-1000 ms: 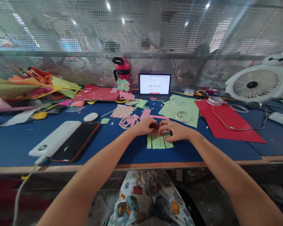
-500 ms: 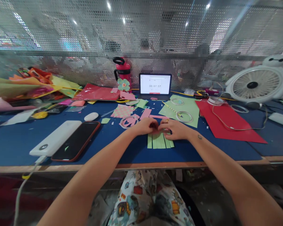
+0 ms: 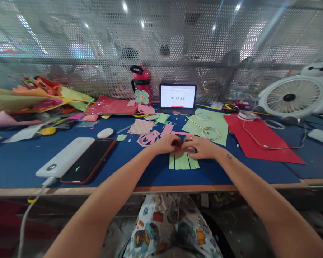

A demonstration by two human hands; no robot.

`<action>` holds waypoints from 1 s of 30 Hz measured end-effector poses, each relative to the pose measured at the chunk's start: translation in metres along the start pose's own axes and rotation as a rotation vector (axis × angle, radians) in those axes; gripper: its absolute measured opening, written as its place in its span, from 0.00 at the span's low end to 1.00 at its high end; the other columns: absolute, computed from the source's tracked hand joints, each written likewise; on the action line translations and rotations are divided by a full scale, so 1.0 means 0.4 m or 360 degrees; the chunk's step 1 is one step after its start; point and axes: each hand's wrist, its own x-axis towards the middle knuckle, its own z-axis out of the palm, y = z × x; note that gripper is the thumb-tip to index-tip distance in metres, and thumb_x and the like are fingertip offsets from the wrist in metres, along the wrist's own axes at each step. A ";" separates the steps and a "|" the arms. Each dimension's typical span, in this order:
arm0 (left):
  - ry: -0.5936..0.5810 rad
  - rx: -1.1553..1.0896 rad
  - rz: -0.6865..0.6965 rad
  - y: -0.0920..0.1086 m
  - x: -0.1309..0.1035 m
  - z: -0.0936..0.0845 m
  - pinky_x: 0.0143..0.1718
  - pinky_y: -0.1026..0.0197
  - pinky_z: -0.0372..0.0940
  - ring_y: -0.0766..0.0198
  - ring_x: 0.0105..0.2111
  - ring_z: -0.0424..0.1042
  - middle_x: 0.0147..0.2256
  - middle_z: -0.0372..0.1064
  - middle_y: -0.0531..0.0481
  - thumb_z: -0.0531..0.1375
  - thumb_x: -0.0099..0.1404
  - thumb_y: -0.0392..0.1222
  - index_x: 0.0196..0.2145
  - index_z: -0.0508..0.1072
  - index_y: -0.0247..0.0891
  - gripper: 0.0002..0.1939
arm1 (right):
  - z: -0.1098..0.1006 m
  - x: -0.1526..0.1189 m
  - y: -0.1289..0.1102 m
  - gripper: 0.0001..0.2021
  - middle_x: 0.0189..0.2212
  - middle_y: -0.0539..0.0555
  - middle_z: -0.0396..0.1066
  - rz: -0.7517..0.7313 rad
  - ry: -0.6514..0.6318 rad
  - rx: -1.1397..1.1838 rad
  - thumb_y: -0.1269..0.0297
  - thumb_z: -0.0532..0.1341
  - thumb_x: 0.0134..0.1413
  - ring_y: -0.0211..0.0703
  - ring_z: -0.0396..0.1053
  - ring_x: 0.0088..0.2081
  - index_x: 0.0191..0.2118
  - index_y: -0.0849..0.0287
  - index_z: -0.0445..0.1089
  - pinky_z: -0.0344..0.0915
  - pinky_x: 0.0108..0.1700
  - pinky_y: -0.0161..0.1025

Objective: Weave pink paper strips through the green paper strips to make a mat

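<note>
A light green paper (image 3: 181, 163), cut into several strips at its near end, lies flat on the blue table before me. Its far part is covered by my hands. My left hand (image 3: 167, 144) is closed at the paper's upper left, thumb and fingers curled together. My right hand (image 3: 201, 147), with a ring, presses bent fingers onto the strips at the upper right. The fingertips of both hands nearly meet over the paper, and whatever they pinch there is mostly hidden. Pink paper strips (image 3: 167, 129) lie just beyond my hands.
Tape rolls (image 3: 211, 133) rest on a green sheet (image 3: 223, 123), and a red sheet (image 3: 261, 143) is to the right near a white fan (image 3: 293, 95). A phone (image 3: 89, 161) and power bank (image 3: 66, 157) lie left. Behind stand a tablet (image 3: 177, 96) and a pink bottle (image 3: 143, 83).
My hands stay in almost the same place over the green paper, with only slight finger movement. The view has shifted a little, and the tablet's timer has advanced one second.
</note>
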 end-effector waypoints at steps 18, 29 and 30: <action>0.0017 -0.0056 -0.0020 -0.011 0.001 0.003 0.33 0.66 0.63 0.65 0.31 0.70 0.29 0.72 0.51 0.56 0.48 0.31 0.31 0.73 0.34 0.11 | 0.039 0.004 0.015 0.24 0.43 0.58 0.63 0.0251 -0.0029 0.0217 0.48 0.58 0.49 0.47 0.63 0.42 0.47 0.59 0.55 0.59 0.43 0.42; 0.0181 0.0390 -0.0108 0.028 0.012 0.029 0.24 0.66 0.55 0.66 0.23 0.64 0.24 0.67 0.51 0.60 0.53 0.46 0.28 0.70 0.34 0.11 | 0.027 0.004 0.026 0.31 0.45 0.59 0.63 0.0185 -0.0107 0.0318 0.46 0.61 0.45 0.49 0.63 0.44 0.51 0.59 0.53 0.60 0.43 0.43; 0.0189 0.0416 -0.0116 0.031 0.014 0.031 0.24 0.66 0.54 0.66 0.23 0.64 0.23 0.67 0.51 0.60 0.52 0.46 0.28 0.70 0.34 0.11 | 0.027 0.003 0.026 0.32 0.45 0.60 0.62 0.0180 -0.0106 0.0321 0.46 0.61 0.45 0.49 0.63 0.44 0.51 0.59 0.53 0.60 0.44 0.43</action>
